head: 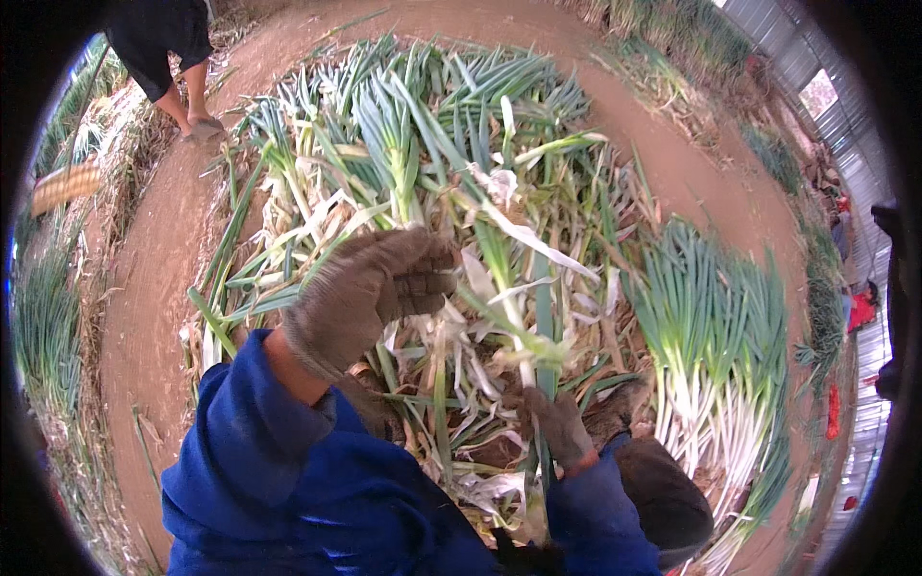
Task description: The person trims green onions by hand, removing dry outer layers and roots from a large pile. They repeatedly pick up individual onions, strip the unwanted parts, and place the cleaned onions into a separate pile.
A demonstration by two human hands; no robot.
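My right hand point(560, 430), in a brown glove, grips the white lower stalk of a green onion point(513, 309) whose leaves point away from me. A loose pale outer leaf point(536, 248) hangs blurred above that onion. Raised to the left is my left hand point(371, 295), gloved too, its fingers extended and nothing visible in them. Beyond both hands lies a heap of untrimmed green onions point(392, 137) with green tops and dry husks. Peeled leaves point(461, 374) litter the ground between my arms.
To my right a row of cleaned green onions point(709, 360) lies with white stalks toward me. A person point(169, 65) stands at the upper left on the dirt floor point(162, 281). More onion piles point(47, 324) line the left side. A corrugated metal wall point(864, 165) bounds the right.
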